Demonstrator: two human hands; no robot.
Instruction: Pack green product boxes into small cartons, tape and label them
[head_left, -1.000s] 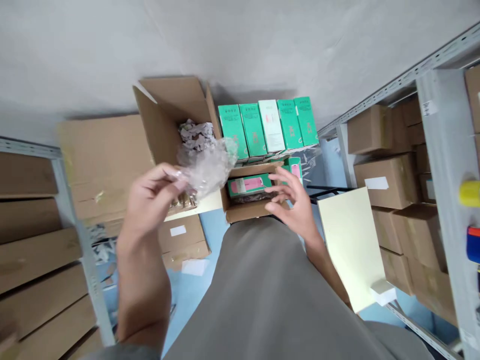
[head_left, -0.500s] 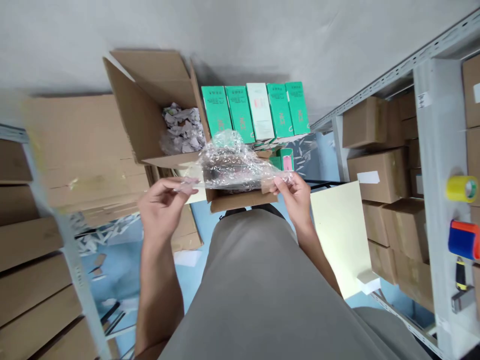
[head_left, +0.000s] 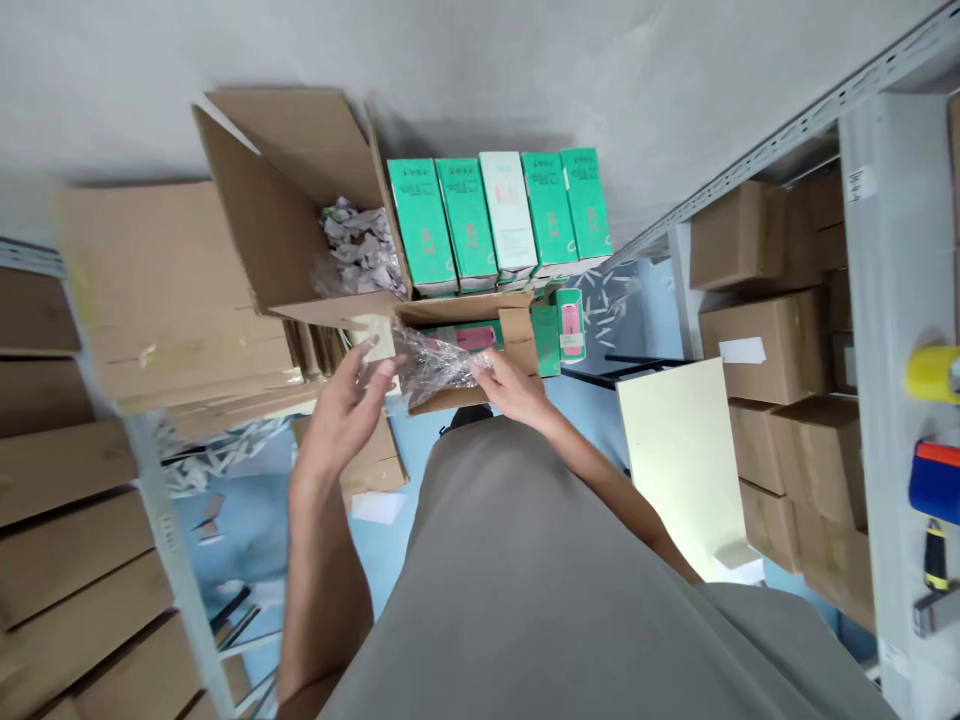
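Note:
Crumpled clear bubble wrap (head_left: 439,368) stretches between my two hands, over the front of an open cardboard box (head_left: 517,340). Thumb and forefinger of my right hand (head_left: 517,390) are closed on its right end. On the left, the fingers of my left hand (head_left: 341,415) are apart, at the other end of the plastic. Inside the box lies a green carton with a pink picture (head_left: 472,337), partly hidden by the wrap.
Behind stand several green cartons (head_left: 424,220) and a white carton (head_left: 508,215). An open box with crumpled paper (head_left: 364,250) is left of them, beside flattened cardboard (head_left: 165,290). Shelves of brown boxes (head_left: 814,440) line the right; a cream panel (head_left: 675,450) leans nearby.
My right hand has moved left, drawing the bubble wrap together and uncovering the green carton in the box. My left hand's fingers have spread, and the view has shifted slightly.

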